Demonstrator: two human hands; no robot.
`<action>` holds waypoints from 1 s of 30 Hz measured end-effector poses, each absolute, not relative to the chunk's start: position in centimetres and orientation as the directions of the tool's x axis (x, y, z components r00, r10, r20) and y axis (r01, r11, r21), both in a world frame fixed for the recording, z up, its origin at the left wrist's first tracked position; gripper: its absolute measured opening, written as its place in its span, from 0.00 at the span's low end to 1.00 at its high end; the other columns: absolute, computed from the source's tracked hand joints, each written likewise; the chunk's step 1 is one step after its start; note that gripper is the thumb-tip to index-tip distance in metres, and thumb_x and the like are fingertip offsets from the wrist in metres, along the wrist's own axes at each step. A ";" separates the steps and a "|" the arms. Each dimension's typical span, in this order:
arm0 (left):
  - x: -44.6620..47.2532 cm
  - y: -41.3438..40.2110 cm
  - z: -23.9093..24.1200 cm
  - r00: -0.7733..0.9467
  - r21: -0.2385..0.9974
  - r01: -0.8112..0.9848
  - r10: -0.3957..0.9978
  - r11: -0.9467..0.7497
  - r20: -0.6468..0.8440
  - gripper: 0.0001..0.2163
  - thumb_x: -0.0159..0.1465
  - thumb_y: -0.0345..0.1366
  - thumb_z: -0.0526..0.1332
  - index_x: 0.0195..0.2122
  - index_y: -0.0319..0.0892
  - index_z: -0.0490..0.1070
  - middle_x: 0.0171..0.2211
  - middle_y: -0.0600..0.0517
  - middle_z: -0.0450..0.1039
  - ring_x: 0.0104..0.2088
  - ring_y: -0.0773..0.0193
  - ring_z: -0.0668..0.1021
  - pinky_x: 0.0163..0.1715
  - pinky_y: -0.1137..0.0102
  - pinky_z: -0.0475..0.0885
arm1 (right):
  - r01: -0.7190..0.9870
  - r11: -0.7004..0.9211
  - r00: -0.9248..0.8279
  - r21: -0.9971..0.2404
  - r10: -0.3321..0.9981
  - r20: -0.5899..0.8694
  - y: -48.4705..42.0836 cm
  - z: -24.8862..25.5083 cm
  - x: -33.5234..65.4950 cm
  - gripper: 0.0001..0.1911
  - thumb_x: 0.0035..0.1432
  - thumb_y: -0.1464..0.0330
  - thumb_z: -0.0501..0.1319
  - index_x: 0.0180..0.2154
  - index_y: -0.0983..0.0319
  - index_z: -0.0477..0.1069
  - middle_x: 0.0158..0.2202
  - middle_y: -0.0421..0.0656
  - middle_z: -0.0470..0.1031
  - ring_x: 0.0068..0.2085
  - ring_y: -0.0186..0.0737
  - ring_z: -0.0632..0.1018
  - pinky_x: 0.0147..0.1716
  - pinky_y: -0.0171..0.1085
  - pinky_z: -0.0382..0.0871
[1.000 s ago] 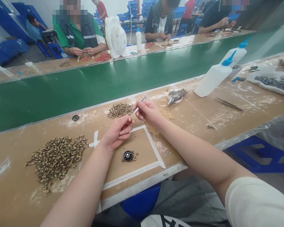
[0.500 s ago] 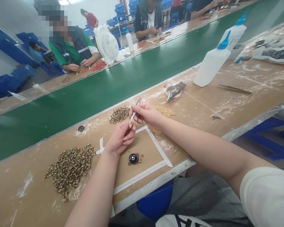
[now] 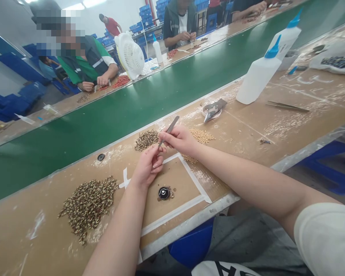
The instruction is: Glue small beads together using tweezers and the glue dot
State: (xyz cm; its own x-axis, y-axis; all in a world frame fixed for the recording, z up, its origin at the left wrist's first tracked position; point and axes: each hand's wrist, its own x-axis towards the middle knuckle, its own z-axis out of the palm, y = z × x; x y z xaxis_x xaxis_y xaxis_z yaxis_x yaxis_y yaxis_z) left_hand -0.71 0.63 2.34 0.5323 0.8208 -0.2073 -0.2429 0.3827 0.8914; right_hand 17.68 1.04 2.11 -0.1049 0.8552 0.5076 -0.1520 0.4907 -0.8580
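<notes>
My right hand [image 3: 178, 138] is closed around metal tweezers [image 3: 172, 125], whose tips point down at my left fingertips. My left hand [image 3: 150, 163] pinches something too small to make out, right at the tweezer tips. Below the hands, a small round pot of black liquid [image 3: 163, 193] sits on the board inside a white tape outline [image 3: 189, 174]. Behind my left hand lies a small heap of dark-and-cream pieces [image 3: 146, 139]. Pale round beads [image 3: 200, 137] are spread beside and partly behind my right hand. A larger heap of similar dark-and-cream pieces [image 3: 89, 205] lies to the left.
A green conveyor belt [image 3: 172, 82] runs behind the worktable. White squeeze bottles with blue caps [image 3: 257, 80], a tape roll [image 3: 214, 110] and other tweezers [image 3: 287, 107] stand or lie at right. A black lid [image 3: 101, 157] lies left. Across the belt, co-workers sit near a white fan [image 3: 130, 55].
The tweezers have turned in my right hand, now showing their broad side. Both hands stay close together. The whole view has shifted slightly.
</notes>
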 end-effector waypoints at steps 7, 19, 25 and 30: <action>-0.7 0.7 2.0 0.511 0.887 -0.278 0.839 0.369 -0.189 0.17 0.62 0.44 0.77 0.39 0.39 0.73 0.38 0.56 0.74 0.17 0.84 0.58 0.12 0.87 0.53 | -0.169 0.432 0.007 -0.886 0.899 0.437 1.4 1.5 17.8 0.29 0.67 0.42 0.64 0.32 0.62 0.77 0.21 0.36 0.73 0.21 0.28 0.71 0.22 0.32 0.66; -0.8 0.3 2.2 0.601 0.907 -0.253 0.789 0.338 -0.126 0.16 0.66 0.46 0.75 0.37 0.39 0.73 0.38 0.56 0.70 0.18 0.84 0.57 0.14 0.87 0.54 | -0.351 0.277 -0.085 -0.894 0.942 0.325 1.8 1.6 17.9 0.30 0.61 0.41 0.70 0.31 0.62 0.76 0.20 0.35 0.72 0.18 0.26 0.70 0.17 0.30 0.61; -1.0 0.3 1.9 0.607 0.912 -0.247 0.786 0.327 -0.118 0.16 0.68 0.46 0.73 0.38 0.39 0.75 0.38 0.56 0.69 0.18 0.84 0.57 0.14 0.86 0.54 | -0.342 0.250 -0.110 -0.906 0.947 0.303 1.6 1.4 17.8 0.29 0.62 0.41 0.69 0.32 0.62 0.77 0.19 0.35 0.72 0.19 0.26 0.70 0.17 0.30 0.62; -1.0 0.4 1.7 0.605 0.912 -0.245 0.787 0.328 -0.121 0.16 0.67 0.47 0.74 0.38 0.38 0.75 0.38 0.56 0.70 0.19 0.84 0.57 0.14 0.86 0.53 | -0.345 0.267 -0.108 -0.900 0.941 0.321 1.7 1.5 17.8 0.29 0.61 0.41 0.70 0.31 0.62 0.76 0.19 0.34 0.71 0.18 0.26 0.70 0.18 0.30 0.61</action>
State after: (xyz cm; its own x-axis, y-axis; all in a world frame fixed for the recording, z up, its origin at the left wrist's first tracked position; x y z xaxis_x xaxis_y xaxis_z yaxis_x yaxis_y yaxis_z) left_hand -0.98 0.37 1.73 0.6048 0.7872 -0.1206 -0.2449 0.3278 0.9124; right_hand 17.81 1.67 1.51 -0.1077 0.9410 0.3208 -0.3449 0.2673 -0.8998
